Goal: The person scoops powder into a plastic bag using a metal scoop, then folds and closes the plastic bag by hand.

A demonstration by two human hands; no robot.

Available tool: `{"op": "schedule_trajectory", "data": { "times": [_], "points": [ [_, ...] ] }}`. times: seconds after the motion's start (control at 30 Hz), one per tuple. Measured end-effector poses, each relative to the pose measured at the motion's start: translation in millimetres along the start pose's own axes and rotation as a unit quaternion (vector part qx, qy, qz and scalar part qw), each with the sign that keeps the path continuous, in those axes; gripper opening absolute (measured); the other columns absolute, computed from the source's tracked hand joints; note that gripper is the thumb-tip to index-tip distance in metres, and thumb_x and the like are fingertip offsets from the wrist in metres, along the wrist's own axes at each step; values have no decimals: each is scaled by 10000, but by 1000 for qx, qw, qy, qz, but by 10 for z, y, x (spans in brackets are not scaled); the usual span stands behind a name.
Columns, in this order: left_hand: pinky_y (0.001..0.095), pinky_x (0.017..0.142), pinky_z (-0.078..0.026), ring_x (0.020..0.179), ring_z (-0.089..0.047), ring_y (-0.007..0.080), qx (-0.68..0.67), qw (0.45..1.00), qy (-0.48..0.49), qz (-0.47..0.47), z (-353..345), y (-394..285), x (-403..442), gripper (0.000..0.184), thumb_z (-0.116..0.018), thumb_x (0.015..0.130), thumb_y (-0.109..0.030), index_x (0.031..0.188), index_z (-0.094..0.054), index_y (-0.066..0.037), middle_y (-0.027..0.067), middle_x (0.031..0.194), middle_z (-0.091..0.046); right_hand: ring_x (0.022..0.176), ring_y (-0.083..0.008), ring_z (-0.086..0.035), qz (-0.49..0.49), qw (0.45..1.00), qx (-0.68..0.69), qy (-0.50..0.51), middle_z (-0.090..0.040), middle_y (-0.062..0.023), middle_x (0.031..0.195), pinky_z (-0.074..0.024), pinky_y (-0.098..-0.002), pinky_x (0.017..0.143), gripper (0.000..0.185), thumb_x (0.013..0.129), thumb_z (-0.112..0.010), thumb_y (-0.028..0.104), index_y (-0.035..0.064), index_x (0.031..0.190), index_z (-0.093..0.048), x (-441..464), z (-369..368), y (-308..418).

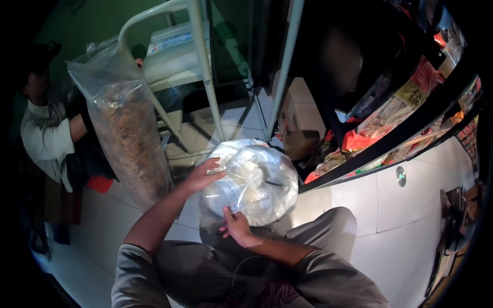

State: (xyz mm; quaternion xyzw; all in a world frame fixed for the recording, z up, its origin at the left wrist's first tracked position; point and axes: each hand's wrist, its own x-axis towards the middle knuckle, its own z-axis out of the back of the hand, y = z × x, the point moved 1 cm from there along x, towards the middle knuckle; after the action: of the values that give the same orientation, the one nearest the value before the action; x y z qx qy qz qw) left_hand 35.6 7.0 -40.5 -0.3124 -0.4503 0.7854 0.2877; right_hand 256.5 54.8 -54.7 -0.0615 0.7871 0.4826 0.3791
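Tiled floor (405, 215) lay under one white rack (207, 77); one tall bag (128, 128) stood beside it, perhaps for support. One carton (304, 120) stood behind one white sack (286, 169), placed before the knees seemingly for reach. Of two hands, the left hand (204, 177) spread open over it, likely steadying; whether the right hand (239, 227) gripped film, I couldn't tell.

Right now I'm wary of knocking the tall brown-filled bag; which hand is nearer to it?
Left. The left hand is at the side of the white plastic bundle toward the tall bag; the right hand is farther, at the bundle's near edge.
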Motion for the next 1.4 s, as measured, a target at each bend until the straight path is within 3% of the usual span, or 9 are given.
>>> {"op": "schedule_trajectory", "data": {
  "times": [0.17,0.33,0.4,0.47,0.67,0.83,1.1,1.27,1.4],
  "points": [
    [367,948,-449,1081,-532,230,16,997,81,5,-128,-339,-127,935,-830,730,-378,1455,-329,-65,118,1178,-561,650,-179,-649,48,987,-148,-24,-633,-142,881,-518,-289,471,507,955,-560,412,-48,1170,-550,-83,65,-75],
    [320,875,-482,1002,-545,170,7,993,112,-40,-53,-414,-163,774,-845,704,-242,1335,-434,-61,73,1087,-570,639,-213,-643,230,921,-308,-70,-656,-172,804,-508,-345,584,501,922,-625,374,-67,1156,-579,-76,85,-93],
    [299,839,-497,971,-556,147,-28,989,130,-62,-25,-387,-190,665,-822,731,-173,1283,-471,-51,56,1065,-575,719,-354,-652,199,923,-325,-59,-661,-221,786,-513,-407,686,466,884,-658,363,-42,1110,-609,-121,85,-3],
    [263,769,-517,888,-604,120,-194,964,112,-140,41,-315,-205,353,-714,813,-35,1136,-570,-23,51,1016,-620,734,-324,-658,221,921,-313,-65,-664,-210,831,-514,-389,681,481,892,-652,360,-37,1156,-583,-105,66,-22],
    [263,744,-533,810,-657,129,-212,969,-10,-130,405,-295,-264,82,-596,894,21,947,-658,11,79,904,-703,820,-209,-657,218,969,-62,-94,-632,-149,1012,-530,-307,676,549,978,-518,364,-8,1368,-412,-89,-29,172],
    [263,804,-513,860,-656,128,-193,977,-10,-94,602,-301,-328,124,-556,937,-14,1006,-654,18,66,906,-704,910,-204,-636,279,957,-36,-73,-569,-173,1184,-544,-297,740,480,1052,-336,302,20,1441,-324,100,35,396],
    [282,851,-499,896,-637,133,-167,975,115,-92,380,-372,-358,155,-532,969,-81,1029,-640,12,58,939,-681,1030,-193,-586,297,955,6,-14,-565,-167,1226,-511,-320,868,429,1055,-341,284,17,1386,-398,141,-72,384],
    [291,831,-508,863,-646,141,-193,974,32,-111,444,-248,-282,130,-536,970,-98,1001,-615,0,74,912,-675,1014,-255,-600,341,930,-136,-32,-580,-187,1197,-506,-373,877,386,984,-457,156,-4,1336,-456,311,185,410],
    [285,772,-514,811,-647,142,-290,955,-14,-65,554,-43,-192,121,-513,981,-113,979,-587,-17,96,889,-675,1167,-388,-492,331,610,-658,-294,-561,-221,1182,-402,-438,977,490,720,-565,97,-38,1190,-543,372,617,604]
  ]
}}
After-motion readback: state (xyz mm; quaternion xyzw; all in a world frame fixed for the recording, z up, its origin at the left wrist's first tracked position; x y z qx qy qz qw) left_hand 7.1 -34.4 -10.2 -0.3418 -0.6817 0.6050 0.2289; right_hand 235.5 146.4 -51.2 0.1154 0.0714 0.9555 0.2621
